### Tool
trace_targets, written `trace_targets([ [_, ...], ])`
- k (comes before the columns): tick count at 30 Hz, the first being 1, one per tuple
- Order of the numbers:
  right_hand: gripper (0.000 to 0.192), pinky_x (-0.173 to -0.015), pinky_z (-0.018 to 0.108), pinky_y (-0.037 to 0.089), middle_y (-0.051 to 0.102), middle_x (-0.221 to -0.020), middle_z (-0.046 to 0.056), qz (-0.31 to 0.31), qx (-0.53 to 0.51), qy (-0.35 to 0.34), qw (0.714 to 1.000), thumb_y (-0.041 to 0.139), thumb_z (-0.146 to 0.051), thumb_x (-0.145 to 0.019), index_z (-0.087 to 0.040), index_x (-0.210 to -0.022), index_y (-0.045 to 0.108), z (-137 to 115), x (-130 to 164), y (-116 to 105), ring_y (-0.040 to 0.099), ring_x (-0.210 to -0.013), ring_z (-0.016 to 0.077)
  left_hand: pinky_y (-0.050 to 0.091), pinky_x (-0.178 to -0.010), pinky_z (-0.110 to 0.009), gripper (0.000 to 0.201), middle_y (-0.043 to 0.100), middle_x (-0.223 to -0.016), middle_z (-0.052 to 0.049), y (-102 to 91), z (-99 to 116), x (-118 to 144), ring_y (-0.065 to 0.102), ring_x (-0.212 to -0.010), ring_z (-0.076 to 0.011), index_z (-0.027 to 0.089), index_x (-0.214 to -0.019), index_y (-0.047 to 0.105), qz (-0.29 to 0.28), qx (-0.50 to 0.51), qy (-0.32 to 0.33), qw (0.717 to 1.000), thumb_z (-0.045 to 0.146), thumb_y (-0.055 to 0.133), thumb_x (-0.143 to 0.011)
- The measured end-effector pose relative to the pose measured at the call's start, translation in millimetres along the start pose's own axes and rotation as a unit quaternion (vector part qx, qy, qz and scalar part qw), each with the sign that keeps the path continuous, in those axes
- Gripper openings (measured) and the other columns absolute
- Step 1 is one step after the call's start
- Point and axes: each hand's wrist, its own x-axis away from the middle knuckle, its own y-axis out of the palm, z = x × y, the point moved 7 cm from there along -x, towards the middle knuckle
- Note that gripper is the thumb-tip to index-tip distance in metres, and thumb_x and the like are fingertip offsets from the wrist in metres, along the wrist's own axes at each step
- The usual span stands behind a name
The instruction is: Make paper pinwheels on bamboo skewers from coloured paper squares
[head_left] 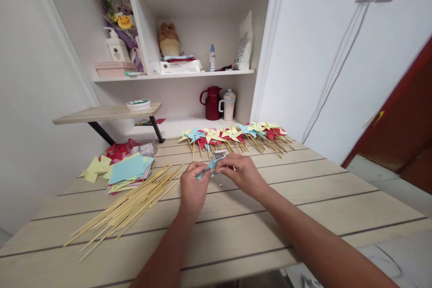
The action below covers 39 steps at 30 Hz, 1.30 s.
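Observation:
Over the middle of the table, a blue paper pinwheel (212,162) with partly folded blades is held between my two hands. My left hand (193,189) pinches its left side between thumb and fingers. On the other side, my right hand (243,173) has its fingertips closed together against the pinwheel near its middle; any small part in them is hidden. A small greyish piece (219,154) shows just behind the fingers, its kind unclear. Beyond my hands lies a row of finished-looking pinwheels on sticks (232,134), in yellow, blue and red.
Left of my hands lie a bundle of thin wooden sticks (131,204), stacked coloured paper squares (127,169), yellow cut paper (96,168) and a clear container (146,148). A small raised shelf (108,112) stands at the back left. A red jug (213,104) and a cup (229,105) stand behind.

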Motion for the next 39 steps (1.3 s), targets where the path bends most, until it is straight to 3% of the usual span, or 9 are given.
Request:
trace_targets([
  [10,0.010,-0.066,0.025,0.046,0.072,-0.075,0.000,-0.019,-0.055,0.054,0.997,0.067,-0.020,-0.083,-0.022,-0.076,0.074,5,-1,0,0.062,-0.069,0.0146,0.046,-0.071,-0.027,0.009,0.066,-0.078,-0.002,0.9,1,2,0.062,-0.076,-0.0165,0.023,-0.075,0.077,-0.015,-0.008,0.014,1.000,0.023,0.068,-0.075],
  [20,0.009,-0.054,0.021,0.037,0.063,-0.062,-0.003,-0.018,-0.055,0.120,0.991,0.069,-0.021,-0.080,-0.019,-0.071,0.069,13,1,4,0.051,-0.056,0.0106,0.046,-0.076,-0.030,0.011,0.066,-0.083,-0.003,2.0,-2,3,0.060,-0.081,-0.0182,0.024,-0.077,0.077,-0.015,-0.032,0.012,0.999,0.024,0.066,-0.077],
  [32,0.012,-0.057,0.024,0.040,0.066,-0.066,-0.001,0.047,0.010,0.072,0.996,0.070,-0.026,-0.081,-0.021,-0.071,0.066,2,2,1,0.055,-0.060,0.0130,0.046,-0.078,-0.032,0.012,0.066,-0.083,-0.003,-2.3,4,4,0.060,-0.082,-0.0193,0.024,-0.078,0.077,0.010,-0.045,0.020,0.999,0.023,0.065,-0.078],
  [39,0.019,-0.053,0.023,0.038,0.060,-0.065,-0.003,0.087,-0.034,0.095,0.991,0.072,-0.029,-0.079,-0.021,-0.076,0.055,4,5,-2,0.051,-0.056,0.0119,0.046,-0.077,-0.032,0.012,0.066,-0.083,-0.003,-2.8,5,4,0.060,-0.082,-0.0194,0.023,-0.079,0.077,0.016,-0.047,0.015,0.999,0.023,0.065,-0.078],
])
